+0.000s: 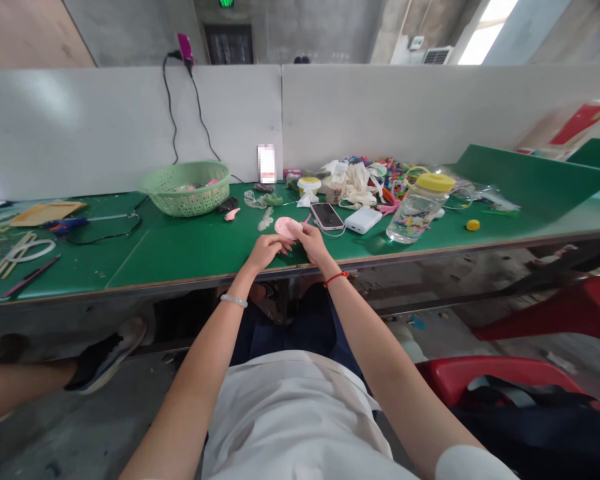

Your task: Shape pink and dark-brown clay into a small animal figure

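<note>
A flat, round pink piece (285,227), perhaps clay, is held just above the front of the green table. My right hand (309,239) pinches its right side, thumb on top. A thin purple stick (307,219) pokes up beside that hand; whether the fingers grip it I cannot tell. Curled against the lower left edge of the pink piece are the fingers of my left hand (269,252), closed, their tips partly hidden. A smaller pink lump (232,214) and a crumpled clear wrapper (265,219) lie to the left.
Behind my hands are a phone (327,216), a white power bank (363,220) and a yellow-lidded water bottle (414,212). A green basket (187,193) stands left, near a glue gun (70,225). Colourful pieces (387,172) are heaped at the back. A red chair (500,373) is at right.
</note>
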Tool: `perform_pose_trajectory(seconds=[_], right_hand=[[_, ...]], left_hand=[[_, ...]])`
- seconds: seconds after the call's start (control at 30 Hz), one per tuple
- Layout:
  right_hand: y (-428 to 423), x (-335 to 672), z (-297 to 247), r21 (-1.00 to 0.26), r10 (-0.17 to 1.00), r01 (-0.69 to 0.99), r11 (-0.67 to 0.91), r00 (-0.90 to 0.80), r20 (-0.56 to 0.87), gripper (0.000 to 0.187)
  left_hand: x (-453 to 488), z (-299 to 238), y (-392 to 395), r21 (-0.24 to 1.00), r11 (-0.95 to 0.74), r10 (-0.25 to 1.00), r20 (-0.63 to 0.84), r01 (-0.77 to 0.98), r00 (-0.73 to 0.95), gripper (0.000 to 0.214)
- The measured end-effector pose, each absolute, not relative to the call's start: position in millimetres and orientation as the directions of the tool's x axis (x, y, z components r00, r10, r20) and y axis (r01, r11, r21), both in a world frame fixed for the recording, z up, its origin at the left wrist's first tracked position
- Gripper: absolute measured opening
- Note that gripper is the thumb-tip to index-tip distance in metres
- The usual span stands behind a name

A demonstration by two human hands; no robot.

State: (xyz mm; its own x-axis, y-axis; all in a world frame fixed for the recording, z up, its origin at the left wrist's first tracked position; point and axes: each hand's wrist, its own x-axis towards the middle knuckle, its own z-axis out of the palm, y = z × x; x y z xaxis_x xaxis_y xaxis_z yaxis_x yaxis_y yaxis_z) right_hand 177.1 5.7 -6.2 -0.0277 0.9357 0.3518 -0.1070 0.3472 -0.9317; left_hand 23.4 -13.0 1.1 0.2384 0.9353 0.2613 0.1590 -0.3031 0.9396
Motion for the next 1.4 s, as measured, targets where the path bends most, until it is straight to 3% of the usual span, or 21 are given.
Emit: perform_pose_trajectory(seconds=[0.37,0.67,1.4], right_hand=[[4.8,177.7,-3.6,-0.943,0.943,-0.166,0.288,-0.123,0.309,0.048],[12.1,193.5,-1.1,-0.948,0.957,-0.248,0.198,-0.159,0.242,0.055],[1.9,194.0,1.3,-0.954,0.91,-0.155,0.255,-0.294,0.291,0.053]], left_hand=[[21.8,-0.4,-12.6,0.931,-0.323,0.927,0.275,0.169,0.255,0.038],[20.8,0.8,-12.5,0.913,-0.355,0.885,0.259,0.202,0.388,0.041],[19.3,-4.2,-10.4,0.903,-0.369,0.892,0.279,0.218,0.355,0.034]])
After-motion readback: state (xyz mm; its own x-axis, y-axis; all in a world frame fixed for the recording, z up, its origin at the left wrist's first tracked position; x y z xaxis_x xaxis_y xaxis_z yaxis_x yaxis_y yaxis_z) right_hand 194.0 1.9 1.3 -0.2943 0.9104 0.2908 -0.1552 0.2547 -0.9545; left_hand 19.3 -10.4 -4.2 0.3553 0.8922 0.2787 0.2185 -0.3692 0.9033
